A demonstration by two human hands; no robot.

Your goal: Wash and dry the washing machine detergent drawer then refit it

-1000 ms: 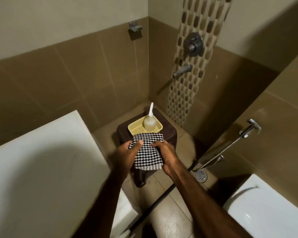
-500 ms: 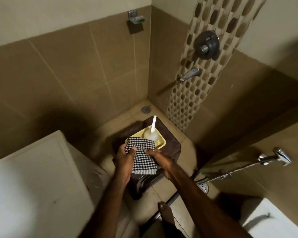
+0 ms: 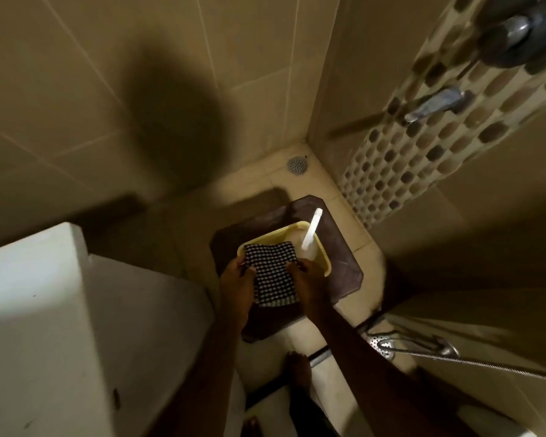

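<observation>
Both hands on the checkered cloth point(image 3: 270, 272), centre of frame, just above the yellow tray point(image 3: 325, 261) on the dark stool point(image 3: 344, 269). Left hand point(image 3: 237, 283) pinches the cloth's left edge, thumb on top. Right hand point(image 3: 308, 279) curls over its right edge. So both grips pinch cloth, neither is spread.

Drawer: I can't see it. Either it's wrapped inside the cloth or it isn't in frame; can't tell which. Cloth looks folded flat, slightly bulked, black-and-white check, lower edge hanging below the hands. My read: drying step, or prepping the cloth for it.

How I'd run it:
- keep the work over the stool so a drop lands there, not on the tiles
- one hand anchors, the other wipes; don't let both slide at once
- push a cloth corner into compartment corners, water sits there
- floor looks wet-zone, bare foot point(image 3: 298, 369) at lower centre, so stay steady

Nearby: white squeeze bottle point(image 3: 309, 236) stands in the tray, nozzle tilted to upper right, just beside the right hand; easy to knock. Wall tap point(image 3: 435, 104) upper right, floor drain point(image 3: 297, 164) in the corner above the stool, washing machine point(image 3: 44, 310) lower left.
</observation>
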